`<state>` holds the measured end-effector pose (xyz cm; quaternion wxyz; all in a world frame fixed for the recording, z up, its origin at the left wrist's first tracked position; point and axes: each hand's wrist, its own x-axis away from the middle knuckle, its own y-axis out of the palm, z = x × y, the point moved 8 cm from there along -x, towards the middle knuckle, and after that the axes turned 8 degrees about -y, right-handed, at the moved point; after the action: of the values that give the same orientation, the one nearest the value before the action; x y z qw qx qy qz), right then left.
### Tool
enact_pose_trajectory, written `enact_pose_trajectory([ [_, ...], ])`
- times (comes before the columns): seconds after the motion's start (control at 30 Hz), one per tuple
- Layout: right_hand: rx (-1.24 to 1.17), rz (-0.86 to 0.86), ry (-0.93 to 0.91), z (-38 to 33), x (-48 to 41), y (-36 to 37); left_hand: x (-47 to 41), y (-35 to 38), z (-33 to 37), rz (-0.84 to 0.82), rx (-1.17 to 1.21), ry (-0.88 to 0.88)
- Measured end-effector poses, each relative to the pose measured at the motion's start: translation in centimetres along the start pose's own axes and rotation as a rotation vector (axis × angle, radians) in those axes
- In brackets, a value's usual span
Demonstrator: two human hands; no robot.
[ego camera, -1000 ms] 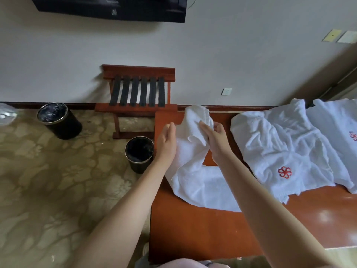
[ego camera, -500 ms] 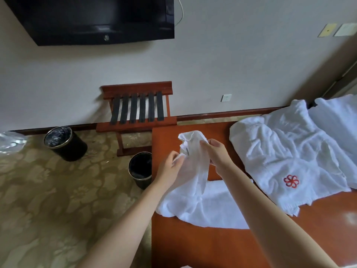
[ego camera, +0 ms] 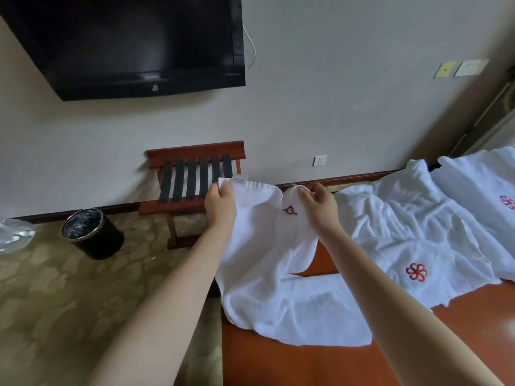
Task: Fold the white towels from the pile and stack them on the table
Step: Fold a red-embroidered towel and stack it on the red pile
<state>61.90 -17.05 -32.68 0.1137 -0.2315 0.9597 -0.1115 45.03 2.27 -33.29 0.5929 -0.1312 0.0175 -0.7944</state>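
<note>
Both grips are clamped: the left hand (ego camera: 220,203) and right hand (ego camera: 320,206) pinch the top corners of a white terry towel (ego camera: 262,252) trailing onto the reddish-brown wooden tabletop (ego camera: 278,363).

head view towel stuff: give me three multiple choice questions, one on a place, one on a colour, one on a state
1. The pile of towels lies where from the held towel? A to its left, B to its right, C underneath it.
2. The flower emblem on the pile is: A blue, B green, C red.
3. The held towel is: A held up by the left hand and right hand, lower end on the table, B folded flat, C rolled up.

Answers: 1 B, the pile covers the table's right side. 2 C, the stitching is plainly red. 3 A, both hands pinch its top edge while the bottom trails on the wood.
</note>
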Motion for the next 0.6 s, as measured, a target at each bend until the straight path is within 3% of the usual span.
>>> enact_pose_trajectory([
  [0.17, 0.195, -0.079, -0.324, -6.3, -2.8, 1.9, -2.5, -0.4, 5.0, 0.107, -0.1, 0.211],
  [0.43, 0.915, -0.104, -0.741, -10.7, -11.9, 5.7, -9.3, 0.3, 7.6, 0.256, -0.319, 0.223],
  [0.6, 1.118, -0.247, -0.754, -6.8, -17.4, 9.7, -14.1, 3.3, 6.3, 0.22, -0.435, 0.2],
])
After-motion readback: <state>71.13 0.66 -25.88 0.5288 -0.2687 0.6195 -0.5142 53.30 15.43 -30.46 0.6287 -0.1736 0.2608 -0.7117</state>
